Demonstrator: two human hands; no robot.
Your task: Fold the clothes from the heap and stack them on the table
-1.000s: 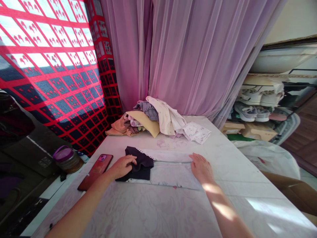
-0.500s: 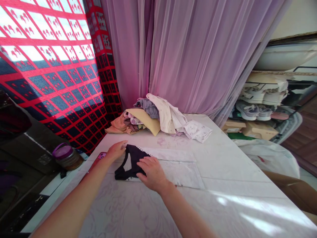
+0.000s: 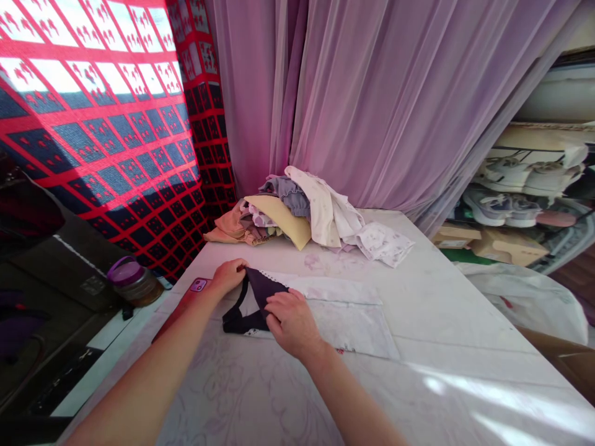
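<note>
A white garment with a black neck part and a scalloped edge lies folded in a long strip on the table. My left hand pinches the black cloth at its far left corner, fingers closed. On the near side of the black part, my right hand has its fingers bent together over the cloth and appears to grip it; its fingertips are partly hidden. The white part stretches flat to the right of my right hand. A red phone lies beside my left forearm, which partly covers it.
Behind the garment sits a heap of clothes, against the purple curtain. A purple-lidded jar stands left of the table. At the right are shoes on a rack, cardboard boxes and a plastic bag.
The view has shifted slightly. My right hand's fingers have bent more around the black cloth, whose inner edge has moved. My left hand stays at the far corner.
</note>
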